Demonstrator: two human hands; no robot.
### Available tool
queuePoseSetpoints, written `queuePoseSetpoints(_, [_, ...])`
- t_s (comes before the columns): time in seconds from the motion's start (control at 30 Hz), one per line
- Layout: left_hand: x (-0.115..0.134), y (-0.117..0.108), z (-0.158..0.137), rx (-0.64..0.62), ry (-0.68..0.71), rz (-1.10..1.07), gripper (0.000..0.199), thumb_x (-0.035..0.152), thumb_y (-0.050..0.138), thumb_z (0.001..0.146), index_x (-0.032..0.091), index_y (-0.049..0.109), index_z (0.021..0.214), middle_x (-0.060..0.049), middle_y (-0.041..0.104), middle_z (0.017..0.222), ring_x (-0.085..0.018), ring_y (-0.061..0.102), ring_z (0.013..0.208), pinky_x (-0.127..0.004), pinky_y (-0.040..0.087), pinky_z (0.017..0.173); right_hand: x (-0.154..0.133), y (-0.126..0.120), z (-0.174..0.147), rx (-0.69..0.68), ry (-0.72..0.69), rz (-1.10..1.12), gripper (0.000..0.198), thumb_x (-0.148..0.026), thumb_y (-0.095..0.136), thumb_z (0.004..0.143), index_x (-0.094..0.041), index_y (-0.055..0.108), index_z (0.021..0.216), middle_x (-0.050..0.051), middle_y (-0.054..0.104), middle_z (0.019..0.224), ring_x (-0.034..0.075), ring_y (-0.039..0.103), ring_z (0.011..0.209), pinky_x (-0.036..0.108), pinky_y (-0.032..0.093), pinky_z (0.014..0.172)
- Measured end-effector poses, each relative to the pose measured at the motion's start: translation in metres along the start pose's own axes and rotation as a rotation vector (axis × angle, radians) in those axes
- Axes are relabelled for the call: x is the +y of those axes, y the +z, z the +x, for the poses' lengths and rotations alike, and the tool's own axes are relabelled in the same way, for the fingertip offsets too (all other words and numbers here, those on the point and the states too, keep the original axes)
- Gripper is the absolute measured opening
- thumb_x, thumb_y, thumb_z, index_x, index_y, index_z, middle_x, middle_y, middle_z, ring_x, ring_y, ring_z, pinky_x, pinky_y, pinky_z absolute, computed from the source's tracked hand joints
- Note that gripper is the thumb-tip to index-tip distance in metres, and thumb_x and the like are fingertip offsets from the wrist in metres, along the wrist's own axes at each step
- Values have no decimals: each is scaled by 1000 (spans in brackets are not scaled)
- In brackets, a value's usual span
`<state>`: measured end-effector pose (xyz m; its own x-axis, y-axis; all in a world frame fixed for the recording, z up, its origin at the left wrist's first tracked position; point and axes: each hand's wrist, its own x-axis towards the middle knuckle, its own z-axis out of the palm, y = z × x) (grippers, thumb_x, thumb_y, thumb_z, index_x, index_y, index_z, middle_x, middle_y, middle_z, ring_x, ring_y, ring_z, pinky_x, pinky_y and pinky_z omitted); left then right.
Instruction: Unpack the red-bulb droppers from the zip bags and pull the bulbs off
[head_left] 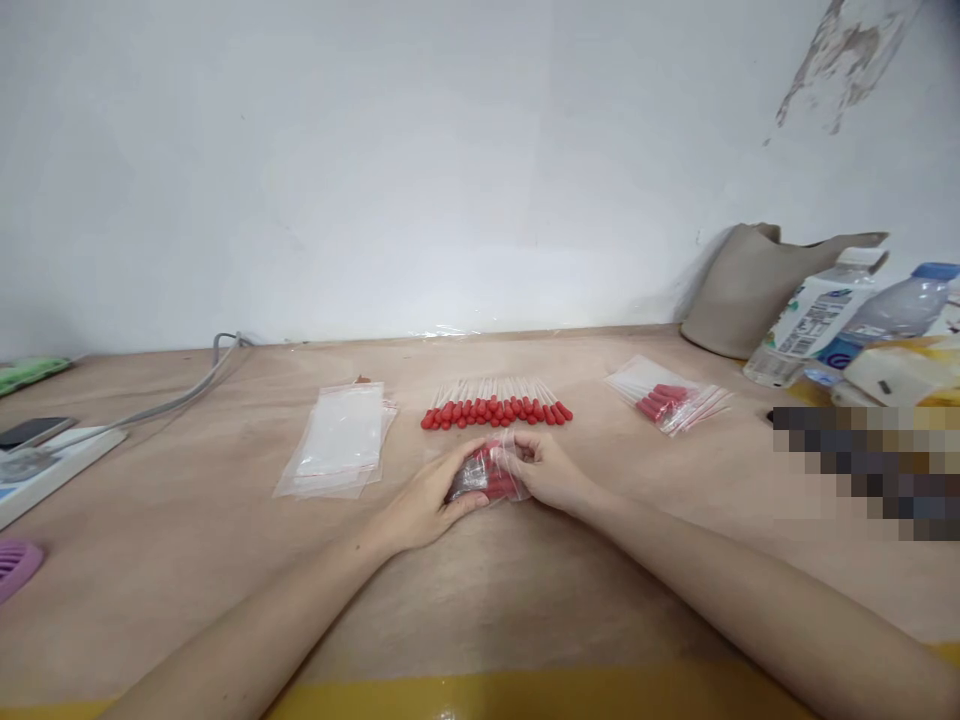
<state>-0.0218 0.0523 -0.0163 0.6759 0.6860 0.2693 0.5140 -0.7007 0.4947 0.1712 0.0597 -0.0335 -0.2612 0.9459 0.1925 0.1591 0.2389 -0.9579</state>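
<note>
Between my hands is a clear plastic bag (491,478) with red-tipped sticks inside. My left hand (429,500) grips the bag's left side, thumb below and fingers above. At its right end, my right hand (546,472) pinches the bag's edge. Just beyond lies a row of white sticks with red heads (495,408), heads toward me. To the left rests a stack of clear flat bags (341,435). On the right, several filled bags (667,395) with red-tipped sticks lie in a pile.
A power strip (67,465) with a grey cable (180,400) and a phone (36,432) sit at left, near a purple object (16,568). Plastic bottles (814,315) and a grey-brown container (739,290) stand at back right. A white wall (375,180) bounds the table (465,610).
</note>
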Motion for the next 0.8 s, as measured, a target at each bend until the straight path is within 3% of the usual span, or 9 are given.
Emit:
queuePoseSetpoints(0.13, [-2,1,0,-57,-130,91,59,47,43,85,21,25,135,-9,32,140,-28,25,130,-46,26,105,-8,-3,-3,40,91,6,20,-31,56,76,-14,63,81,3,65,76,14,60,67,25,48,60])
queuePoseSetpoints(0.23, [0,0,-1,-138,-238,167,66,55,36,84,19,22,138,-11,22,144,-31,11,133,-50,23,104,-14,-7,-7,16,210,-16,14,-26,53,78,-14,61,79,0,61,62,9,53,49,19,43,45])
queuePoseSetpoints(0.33, [3,0,-1,-183,-248,231,70,58,29,85,16,16,139,-12,16,145,-30,7,133,-49,19,106,-18,-9,-10,7,305,-40,12,-24,52,79,-15,58,75,-6,51,48,5,42,34,16,35,32])
queuePoseSetpoints(0.5, [3,5,-1,-195,-261,320,75,62,21,84,14,11,140,-9,9,146,-27,3,134,-45,11,109,-19,-19,-8,10,426,-60,16,-25,54,80,-15,54,68,-7,46,38,5,39,29,14,32,27])
queuePoseSetpoints(0.67, [-2,8,-4,-178,-277,368,75,64,20,84,15,11,140,-7,6,146,-26,2,134,-44,9,109,-11,-42,-6,109,461,160,7,-21,58,78,-14,57,77,-1,62,60,4,50,39,14,43,38])
queuePoseSetpoints(0.8, [-4,8,-6,-168,-251,375,72,63,20,84,17,13,140,-6,7,146,-26,2,134,-44,10,109,-2,-49,-5,35,408,352,9,-22,61,77,-15,62,81,1,64,69,3,54,49,14,48,51])
